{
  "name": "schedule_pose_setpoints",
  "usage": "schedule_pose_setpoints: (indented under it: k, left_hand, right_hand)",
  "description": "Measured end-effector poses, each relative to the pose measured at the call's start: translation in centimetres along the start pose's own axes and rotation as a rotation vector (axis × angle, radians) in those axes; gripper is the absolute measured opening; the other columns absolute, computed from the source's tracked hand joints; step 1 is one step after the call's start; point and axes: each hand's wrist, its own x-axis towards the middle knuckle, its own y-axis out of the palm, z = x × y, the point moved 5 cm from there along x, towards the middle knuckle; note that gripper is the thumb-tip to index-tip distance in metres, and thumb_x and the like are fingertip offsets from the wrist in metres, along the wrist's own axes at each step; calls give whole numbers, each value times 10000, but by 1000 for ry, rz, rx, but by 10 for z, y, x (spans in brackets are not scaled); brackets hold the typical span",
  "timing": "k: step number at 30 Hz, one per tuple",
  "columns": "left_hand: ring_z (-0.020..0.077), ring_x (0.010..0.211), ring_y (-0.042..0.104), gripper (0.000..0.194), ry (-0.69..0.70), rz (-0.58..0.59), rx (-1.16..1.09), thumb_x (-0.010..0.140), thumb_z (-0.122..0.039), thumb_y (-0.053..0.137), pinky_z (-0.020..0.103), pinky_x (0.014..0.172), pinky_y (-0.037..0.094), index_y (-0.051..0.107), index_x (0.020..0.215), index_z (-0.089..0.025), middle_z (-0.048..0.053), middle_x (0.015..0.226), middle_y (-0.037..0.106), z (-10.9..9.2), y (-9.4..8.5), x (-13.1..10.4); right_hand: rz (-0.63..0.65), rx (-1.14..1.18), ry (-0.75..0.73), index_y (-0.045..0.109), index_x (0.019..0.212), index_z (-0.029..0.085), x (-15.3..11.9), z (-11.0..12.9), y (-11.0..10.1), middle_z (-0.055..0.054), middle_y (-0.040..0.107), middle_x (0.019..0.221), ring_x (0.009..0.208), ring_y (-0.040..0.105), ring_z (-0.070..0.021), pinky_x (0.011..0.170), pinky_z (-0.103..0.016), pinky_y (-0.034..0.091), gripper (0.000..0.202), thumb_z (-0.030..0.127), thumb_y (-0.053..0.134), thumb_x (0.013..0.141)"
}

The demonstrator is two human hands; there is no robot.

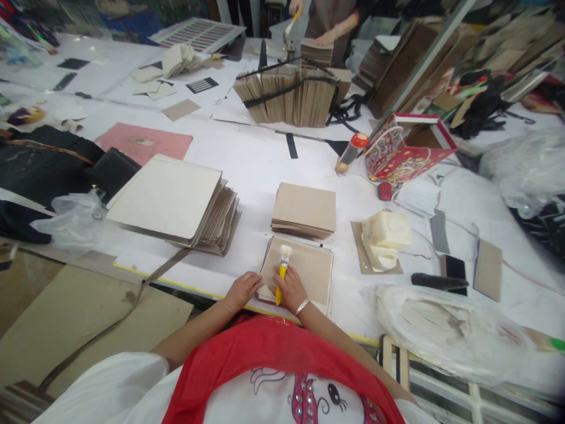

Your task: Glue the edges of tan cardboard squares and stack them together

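My right hand (292, 288) is closed round a paint brush (279, 291) with a yellow handle and pale bristles pointing away from me. It rests over a low stack of beige cardboard sheets (313, 274) near the table's front edge. At the stack's left edge, my left hand (243, 290) has its fingers closed on the top cardboard sheet. Just beyond lies a second, neater cardboard stack (304, 206). To the left stands a taller pile of boards (170, 191) with pale covers on top.
A pale block-shaped container (386, 232) sits on a board scrap to the right. Behind it are a red-capped bottle (352, 152) and a red patterned bag (410, 150). A plastic-wrapped bowl (441, 324) lies at front right. Across the table, a co-worker's hand (325, 39) rests on a stack.
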Motion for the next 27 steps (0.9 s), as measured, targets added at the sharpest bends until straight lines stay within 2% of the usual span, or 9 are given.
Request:
schedule_pose_setpoints:
  k: [9, 14, 21, 25, 27]
  left_hand:
    - [159, 874, 547, 295, 50, 110, 82, 890, -326, 354, 312, 819, 460, 575, 1023, -182, 70, 912, 590, 4, 9, 2]
    - [175, 920, 545, 275, 91, 187, 119, 878, -306, 361, 319, 847, 441, 559, 1047, -215, 59, 977, 590, 1, 4, 1]
    - [173, 860, 556, 246, 409, 104, 244, 865, -180, 349, 297, 764, 465, 563, 986, -184, 89, 962, 592, -13, -6, 8]
    - [146, 817, 534, 224, 368, 56, 301, 886, -205, 337, 268, 741, 454, 555, 924, -169, 67, 892, 573, -26, -8, 13]
    - [142, 826, 519, 216, 343, 61, 307, 888, -232, 351, 266, 762, 440, 556, 889, -165, 63, 885, 564, -32, -8, 9]
  right_hand:
    - [-16, -30, 8, 577, 956, 170, 1, -1, 2, -120, 555, 1139, 1110, 433, -243, 975, -469, 318, 218, 314, 529, 800]
    - [23, -50, 6, 569, 961, 160, -7, -4, -6, -123, 549, 1144, 1111, 425, -242, 989, -453, 305, 269, 367, 533, 794]
    - [113, -157, 55, 567, 963, 179, -30, -16, -19, -111, 557, 1119, 1113, 411, -221, 992, -425, 281, 244, 370, 495, 829]
    - [219, -190, 79, 560, 1004, 167, -24, -15, -17, -132, 582, 1016, 1087, 423, -219, 968, -418, 286, 241, 320, 443, 860]
    - [305, -208, 72, 548, 1029, 156, -17, -9, -18, -156, 569, 1032, 1097, 415, -236, 940, -427, 303, 243, 285, 426, 864]
